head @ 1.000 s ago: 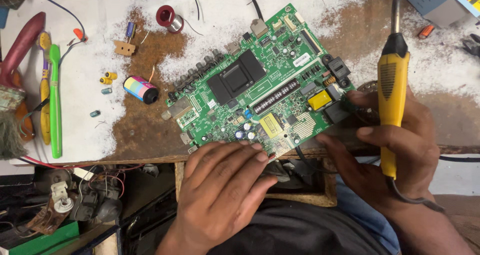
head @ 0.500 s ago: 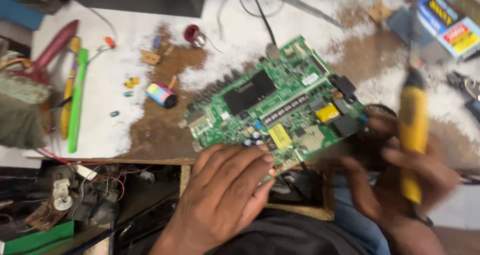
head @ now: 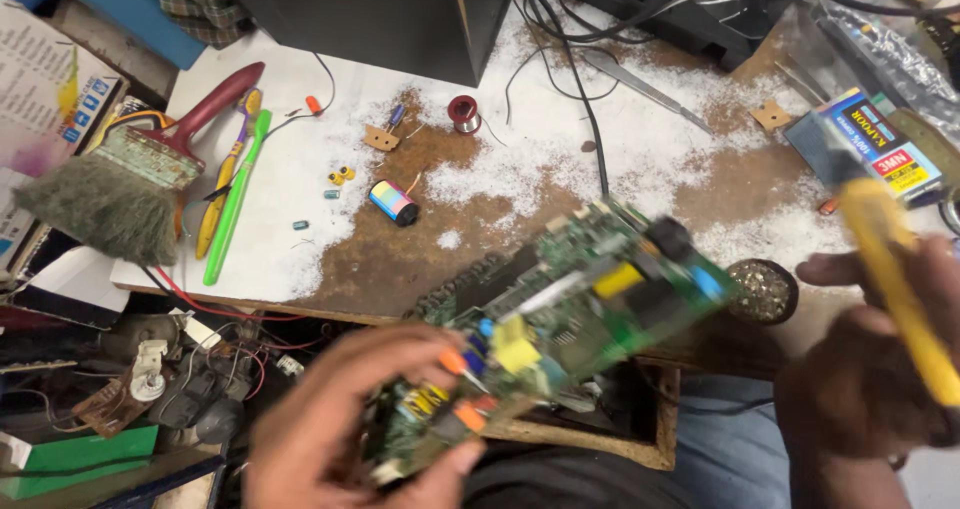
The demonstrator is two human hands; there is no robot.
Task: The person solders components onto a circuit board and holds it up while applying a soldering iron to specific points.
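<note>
The green circuit board [head: 560,314] is up off the table [head: 300,184], blurred, held low in front of the person. Its long axis runs from about 8 o'clock, at the left hand [head: 350,419], up toward 2 o'clock, component side facing up.

The left hand's grip is closed on the board's near corner, fingers wrapped over the edge. The right hand [head: 870,369] is closed around a yellow-handled soldering iron [head: 895,279], off at 3 o'clock.

I'd judge the board light, stiff and fragile: best taken by bare edges or corners, clear of the yellow blocks and small capacitors.
</note>
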